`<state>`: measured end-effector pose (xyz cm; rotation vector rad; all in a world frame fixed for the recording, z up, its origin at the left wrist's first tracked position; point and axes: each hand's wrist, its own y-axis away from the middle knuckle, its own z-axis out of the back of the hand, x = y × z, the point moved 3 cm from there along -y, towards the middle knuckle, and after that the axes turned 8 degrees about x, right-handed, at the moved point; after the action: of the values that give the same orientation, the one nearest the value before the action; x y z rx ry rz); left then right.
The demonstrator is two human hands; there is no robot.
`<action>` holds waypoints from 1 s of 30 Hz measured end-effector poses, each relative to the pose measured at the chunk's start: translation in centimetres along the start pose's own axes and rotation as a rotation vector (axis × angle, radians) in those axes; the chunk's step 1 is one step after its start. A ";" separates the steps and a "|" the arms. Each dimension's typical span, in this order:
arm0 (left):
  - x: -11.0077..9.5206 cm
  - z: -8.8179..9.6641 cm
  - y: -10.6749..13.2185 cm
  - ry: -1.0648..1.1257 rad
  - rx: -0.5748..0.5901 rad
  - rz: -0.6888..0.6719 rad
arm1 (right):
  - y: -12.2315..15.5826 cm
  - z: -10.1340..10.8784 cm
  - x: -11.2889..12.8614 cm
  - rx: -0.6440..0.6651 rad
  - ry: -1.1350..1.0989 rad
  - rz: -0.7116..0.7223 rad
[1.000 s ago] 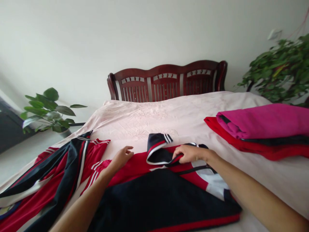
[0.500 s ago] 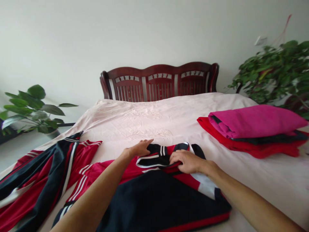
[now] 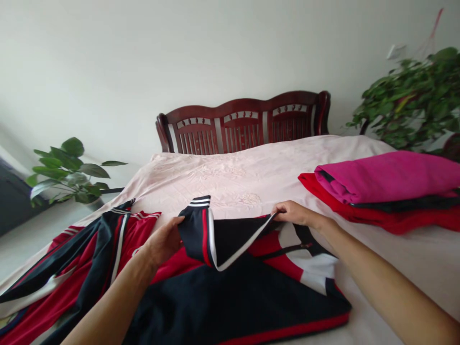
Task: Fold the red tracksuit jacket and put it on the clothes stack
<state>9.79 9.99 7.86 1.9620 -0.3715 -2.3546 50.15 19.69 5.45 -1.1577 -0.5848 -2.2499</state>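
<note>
A bed seen from its foot, covered with a pale pink sheet (image 3: 251,177). A navy, red and white track jacket (image 3: 233,297) lies spread on the sheet at the near edge, in the middle of the view; every place below is given from this jacket.

Far to the left of the jacket, off the bed, stands a broad-leaved potted plant (image 3: 68,167). Just left of the jacket, touching its edge, a second red and navy garment (image 3: 89,249) with white stripes lies crumpled on the sheet.

The person's left hand (image 3: 163,242) is at the jacket's far left corner, fingers curled and gripping one end of a navy flap (image 3: 208,230) trimmed in red and white. The flap is lifted off the rest of the jacket and stretched between both hands.

Beyond the jacket, at the head of the bed, a dark red carved wooden headboard (image 3: 244,122) stands against a white wall.

The right hand (image 3: 296,213) is at the jacket's far right corner, fingertips pinching the flap's other end.

Right of the jacket and well apart from it, a folded magenta garment (image 3: 388,175) rests on a folded red garment (image 3: 359,211). Behind those, far right, is a leafy green plant (image 3: 413,100).
</note>
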 end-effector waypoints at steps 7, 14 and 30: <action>4.3 3.0 5.2 0.785 -0.414 -0.067 | -2.9 -0.3 -1.4 -0.022 -0.055 -0.102; 6.1 3.1 7.3 1.039 -0.340 -0.009 | -3.5 -0.3 -1.9 0.027 -0.036 -0.108; 7.2 4.3 8.2 0.793 -0.528 0.217 | -1.0 -5.5 6.3 -0.450 0.695 0.087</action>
<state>3.32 1.22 3.39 2.1969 0.0829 -1.2118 43.12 15.52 7.61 -0.4845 0.2515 -2.5564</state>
